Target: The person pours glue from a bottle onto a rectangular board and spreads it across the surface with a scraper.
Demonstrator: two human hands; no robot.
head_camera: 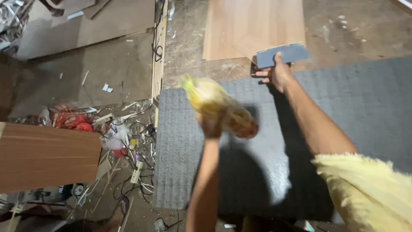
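Left hand: my left hand (213, 125) is raised mid-scene, fingers closed in a grip, blurred.
Left arm: bare forearm rising from the near edge.
Right hand: my right hand (278, 74) reaches far, fingers clamped.
Right arm: stretched out, yellow sleeve near.

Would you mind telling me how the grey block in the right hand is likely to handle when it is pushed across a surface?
The grey block looks flat and rectangular, so it would probably slide rather than roll. The right hand holds it by one edge alone, which suggests it is light for its size. It keeps its straight shape while held so, so it seems fairly stiff.
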